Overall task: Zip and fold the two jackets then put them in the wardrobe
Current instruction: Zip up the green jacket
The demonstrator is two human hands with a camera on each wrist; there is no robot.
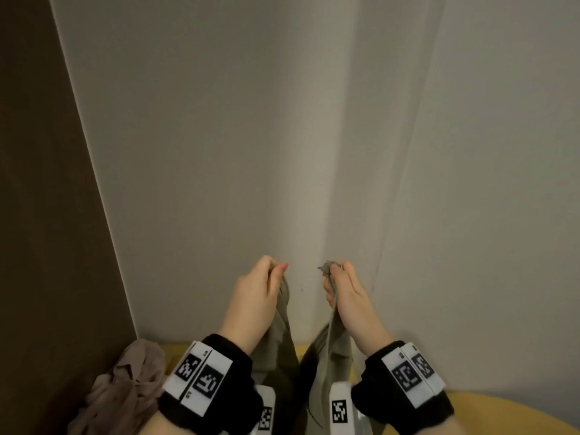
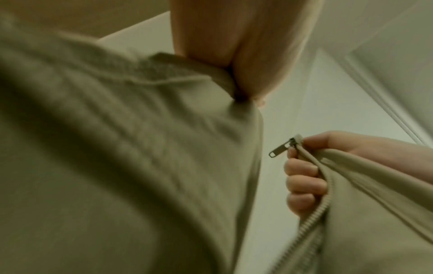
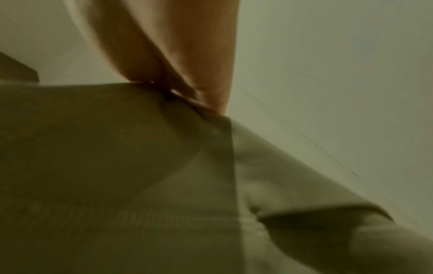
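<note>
Wrist bands with printed markers are sitting closest to the head camera, and the olive jacket is hanging between them, front open. Left hand is pinching one top front edge between thumb and fingers; right hand is curling around the other edge right at the zipper slider, pull tab dangling free. Edges are hanging apart, so the zip is not yet engaged.

Handling, as I judge it: light, limp fabric, no stiffness, sagging under its own weight. Not fragile and not slippery, but zipper teeth are going to wander unless both edges are kept taut. Best holds: the two zipper edges, then slider tab plus hem for closing.

Second jacket, pinkish-brown, is lying crumpled at 7 o'clock on the yellow bench. Wardrobe: cannot tell which panel it is.
</note>
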